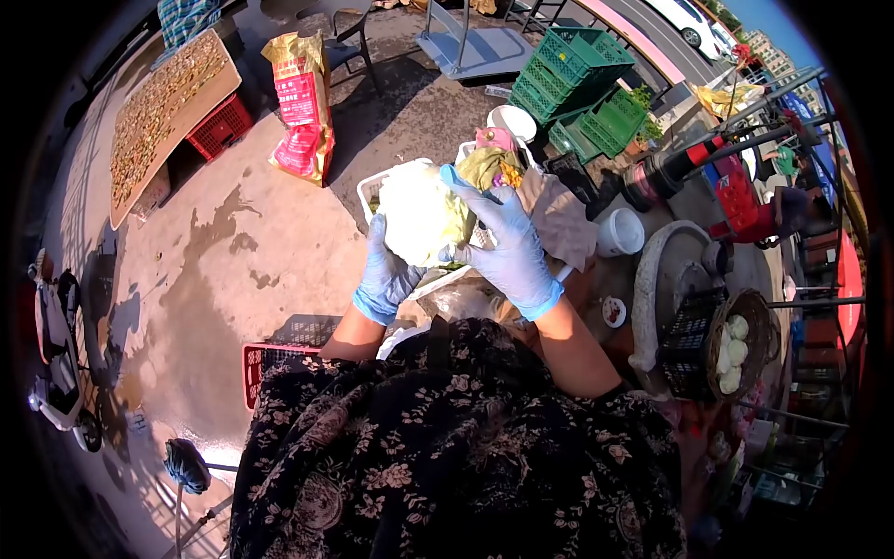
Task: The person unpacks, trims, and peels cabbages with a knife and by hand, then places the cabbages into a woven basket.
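Note:
A pale, leafy vegetable head (416, 212), bright with glare and probably cabbage, is held up between my two hands, both in light blue gloves. My left hand (391, 270) cups its lower left side. My right hand (507, 244) is on its right side, thumb below and fingers along the upper edge. Beneath and behind it is a white basket (365, 191), mostly hidden. An olive cloth (484, 168) and a brownish cloth (563, 219) lie just beyond my right hand.
A red-gold sack (303, 112) stands ahead. Green crates (568, 74) are stacked at upper right. White buckets (620, 232) stand nearby. Right, a wicker basket (765, 345) holds several pale round vegetables beside a stone basin (652, 279). A red crate (251, 374) sits lower left.

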A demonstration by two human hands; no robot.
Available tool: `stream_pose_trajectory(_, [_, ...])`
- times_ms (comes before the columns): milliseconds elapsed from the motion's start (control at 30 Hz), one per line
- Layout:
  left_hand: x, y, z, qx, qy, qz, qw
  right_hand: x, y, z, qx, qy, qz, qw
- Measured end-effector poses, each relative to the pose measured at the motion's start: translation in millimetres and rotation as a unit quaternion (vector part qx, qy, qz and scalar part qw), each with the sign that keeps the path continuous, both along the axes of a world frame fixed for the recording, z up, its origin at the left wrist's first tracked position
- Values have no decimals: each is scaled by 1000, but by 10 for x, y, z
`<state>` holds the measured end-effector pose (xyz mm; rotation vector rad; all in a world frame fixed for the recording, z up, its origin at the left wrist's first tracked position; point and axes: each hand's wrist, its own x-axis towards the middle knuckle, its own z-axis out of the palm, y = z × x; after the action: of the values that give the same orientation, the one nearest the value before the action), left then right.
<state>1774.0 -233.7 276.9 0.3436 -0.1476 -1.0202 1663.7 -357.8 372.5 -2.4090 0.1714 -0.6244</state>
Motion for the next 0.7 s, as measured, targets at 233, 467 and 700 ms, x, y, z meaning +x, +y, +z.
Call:
stream_pose_trajectory(233, [33,-65,-16,9,-5,-39,999,17,-88,-106,102,-54,1,993])
stream_pose_trajectory(467, [-2,-156,52,-5,37,-87,996,79,-137,-229,302,-71,-81,947])
stream_pose_trajectory(700, [138,-174,-344,134,-172,61,974,66,-491,-45,769,-8,1,639])
